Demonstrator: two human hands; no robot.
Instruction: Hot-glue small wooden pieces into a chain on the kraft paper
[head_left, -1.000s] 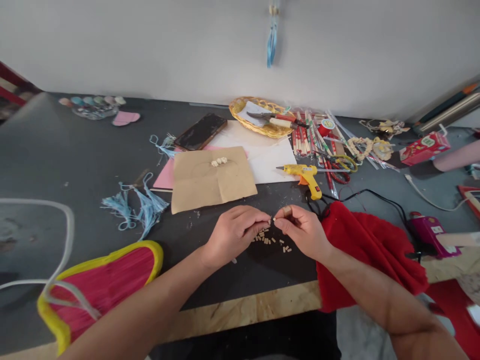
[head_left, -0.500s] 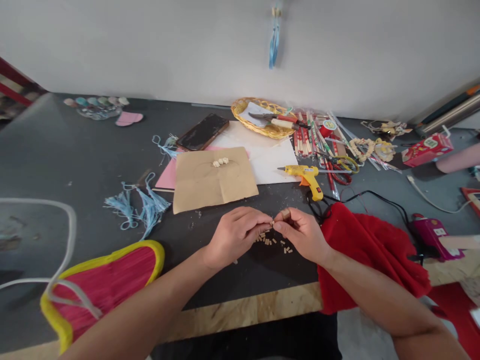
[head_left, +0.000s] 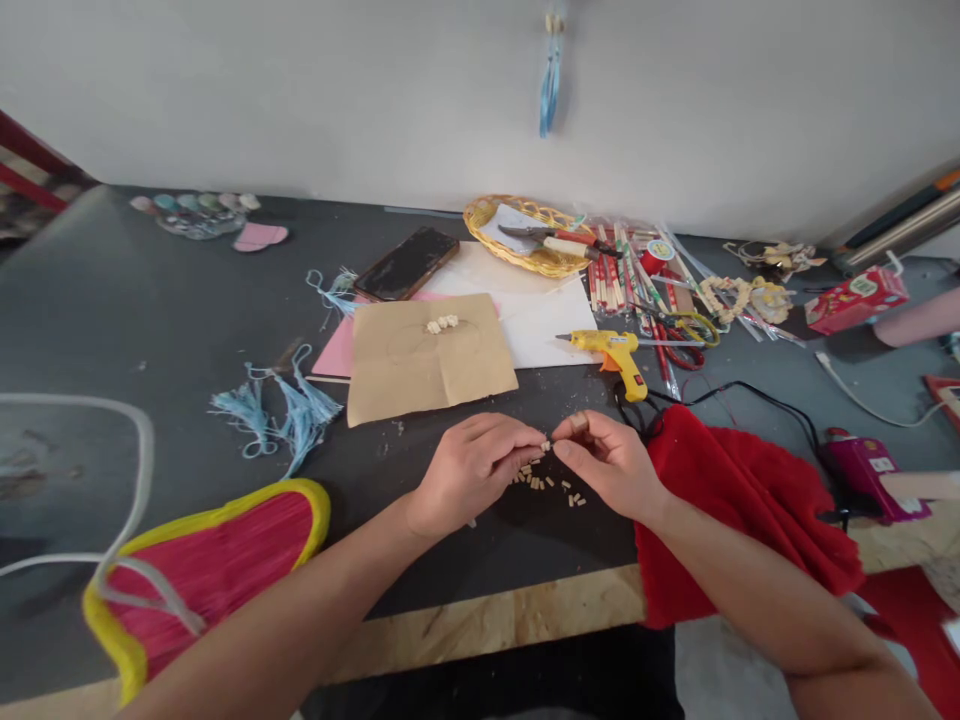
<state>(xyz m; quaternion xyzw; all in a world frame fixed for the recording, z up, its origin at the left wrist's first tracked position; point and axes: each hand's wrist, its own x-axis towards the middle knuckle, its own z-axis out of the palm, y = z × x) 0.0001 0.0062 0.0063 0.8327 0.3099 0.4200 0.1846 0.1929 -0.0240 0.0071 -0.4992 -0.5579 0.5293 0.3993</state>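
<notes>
My left hand [head_left: 484, 455] pinches a small pale cluster of wooden bits [head_left: 546, 447] between thumb and fingertips above the dark table. My right hand [head_left: 604, 460] is close on the right, its thumb and index fingertip drawn together just beside the cluster; whatever they may hold is too small to make out. A tan band wraps one finger of that hand. Below the fingers lie several short wooden bits [head_left: 537, 483], partly hidden by my left hand. Beyond them, a brown paper sheet [head_left: 427, 375] carries a pencilled curve and a row of small cream pieces [head_left: 442, 324].
A yellow glue gun [head_left: 611, 350] lies ahead on the right, near a red cloth [head_left: 720, 500]. Behind are a wicker basket [head_left: 480, 222] with pliers, a phone [head_left: 407, 263] and wrapped sticks [head_left: 607, 285]. Blue tassels [head_left: 304, 405] and a yellow-edged pink piece [head_left: 319, 515] lie left.
My right fingertips have drawn back slightly to the right, away from the cluster. My left hand stays in place and keeps its pinch.
</notes>
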